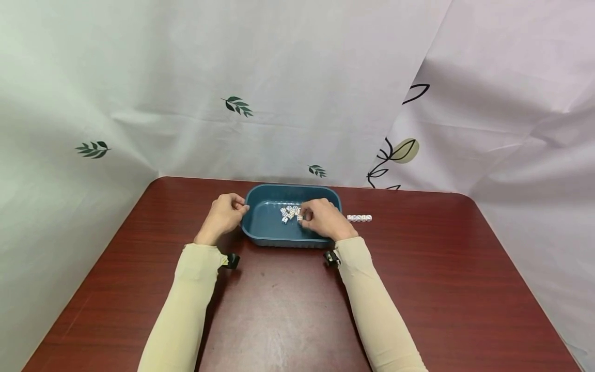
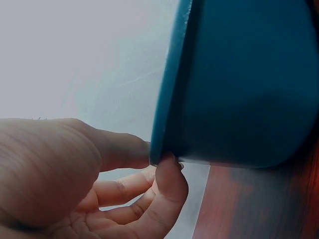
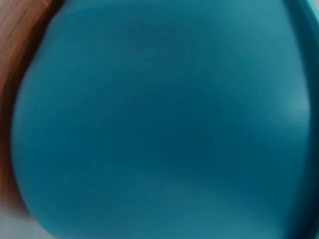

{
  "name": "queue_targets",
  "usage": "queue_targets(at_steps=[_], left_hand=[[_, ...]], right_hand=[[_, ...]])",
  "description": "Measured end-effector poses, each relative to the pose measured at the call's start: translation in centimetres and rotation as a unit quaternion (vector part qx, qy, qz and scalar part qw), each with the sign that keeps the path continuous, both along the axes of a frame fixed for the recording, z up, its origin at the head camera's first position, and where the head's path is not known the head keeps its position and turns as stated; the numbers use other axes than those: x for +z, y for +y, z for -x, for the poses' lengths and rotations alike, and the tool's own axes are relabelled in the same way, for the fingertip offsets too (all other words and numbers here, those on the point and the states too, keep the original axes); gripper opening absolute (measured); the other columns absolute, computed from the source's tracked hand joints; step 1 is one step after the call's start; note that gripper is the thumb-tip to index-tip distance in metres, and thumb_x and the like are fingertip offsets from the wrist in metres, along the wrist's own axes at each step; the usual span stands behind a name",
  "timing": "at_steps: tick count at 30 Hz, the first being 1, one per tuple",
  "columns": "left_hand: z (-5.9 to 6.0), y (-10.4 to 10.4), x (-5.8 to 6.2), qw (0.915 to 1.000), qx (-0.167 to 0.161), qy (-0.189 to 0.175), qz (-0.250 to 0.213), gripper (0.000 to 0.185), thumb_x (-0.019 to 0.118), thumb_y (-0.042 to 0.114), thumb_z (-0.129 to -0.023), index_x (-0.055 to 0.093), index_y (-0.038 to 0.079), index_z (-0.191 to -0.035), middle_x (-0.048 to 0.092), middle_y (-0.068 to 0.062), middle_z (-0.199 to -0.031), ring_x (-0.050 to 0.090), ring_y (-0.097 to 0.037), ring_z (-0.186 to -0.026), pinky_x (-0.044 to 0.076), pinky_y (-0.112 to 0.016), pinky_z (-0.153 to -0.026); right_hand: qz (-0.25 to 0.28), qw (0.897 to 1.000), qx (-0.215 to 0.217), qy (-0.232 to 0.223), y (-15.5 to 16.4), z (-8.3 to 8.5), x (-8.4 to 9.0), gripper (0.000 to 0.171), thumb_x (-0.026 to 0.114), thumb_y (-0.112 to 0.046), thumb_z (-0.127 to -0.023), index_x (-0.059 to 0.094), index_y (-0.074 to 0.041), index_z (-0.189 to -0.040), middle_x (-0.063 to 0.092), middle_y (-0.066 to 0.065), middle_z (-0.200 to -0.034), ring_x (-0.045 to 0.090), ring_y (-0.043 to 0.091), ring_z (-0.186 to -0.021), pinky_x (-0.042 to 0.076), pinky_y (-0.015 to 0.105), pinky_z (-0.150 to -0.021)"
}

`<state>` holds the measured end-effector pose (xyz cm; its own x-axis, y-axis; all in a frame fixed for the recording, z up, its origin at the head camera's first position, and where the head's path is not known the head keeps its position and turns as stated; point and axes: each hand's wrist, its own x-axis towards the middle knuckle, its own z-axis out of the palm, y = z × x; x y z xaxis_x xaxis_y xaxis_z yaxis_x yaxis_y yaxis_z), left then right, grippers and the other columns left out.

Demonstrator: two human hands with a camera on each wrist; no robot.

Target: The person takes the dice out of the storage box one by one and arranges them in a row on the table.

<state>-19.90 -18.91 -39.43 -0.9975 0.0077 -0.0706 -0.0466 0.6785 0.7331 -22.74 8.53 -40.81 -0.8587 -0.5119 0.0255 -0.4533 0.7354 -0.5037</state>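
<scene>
A teal plastic tray stands on a dark red wooden table. Several small white dice lie in a loose pile inside it. My left hand pinches the tray's left rim. The left wrist view shows the thumb and a fingertip of that left hand clamped on the tray edge. My right hand reaches into the tray, its curled fingers closing on a die at the pile's right edge. The right wrist view holds only the blurred teal tray wall.
A short row of dice lies on the table just right of the tray. Pale curtains with leaf prints close off the back and both sides. Small black wrist cameras sit under both sleeves.
</scene>
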Motion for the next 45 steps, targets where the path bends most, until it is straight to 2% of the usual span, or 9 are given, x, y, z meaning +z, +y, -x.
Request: queue_targets(at_steps=[27, 33, 45], left_hand=[[-0.1, -0.1, -0.2, 1.0, -0.003, -0.007, -0.003, 0.027, 0.058, 0.016, -0.104, 0.06, -0.006, -0.119, 0.063, -0.018, -0.098, 0.064, -0.021, -0.071, 0.056, -0.029, -0.067], [0.1, 0.0, -0.2, 1.0, -0.007, -0.001, -0.004, 0.026, 0.059, 0.015, -0.103, 0.06, -0.006, -0.118, 0.063, -0.018, -0.097, 0.065, -0.02, -0.07, 0.057, -0.029, -0.066], [0.1, 0.2, -0.2, 1.0, -0.008, 0.005, 0.002, 0.026, 0.058, 0.014, -0.103, 0.062, -0.007, -0.117, 0.066, -0.02, -0.099, 0.066, -0.02, -0.069, 0.057, -0.03, -0.067]], right_hand=[[0.02, 1.0, -0.018, 0.002, 2.5, -0.5, 1.7, 0.011, 0.073, -0.017, -0.094, 0.076, -0.011, -0.102, 0.068, 0.001, -0.082, 0.06, 0.013, -0.072, 0.051, 0.028, -0.066], [0.028, 0.999, -0.028, 0.0, 3.2, -0.5, 2.1, 0.01, 0.074, -0.017, -0.094, 0.076, -0.012, -0.102, 0.067, 0.001, -0.083, 0.061, 0.014, -0.074, 0.052, 0.028, -0.067], [0.04, 0.999, -0.02, 0.007, 4.5, -0.3, 2.6, 0.01, 0.073, -0.014, -0.094, 0.076, -0.01, -0.103, 0.069, 0.001, -0.084, 0.063, 0.014, -0.077, 0.054, 0.03, -0.071]])
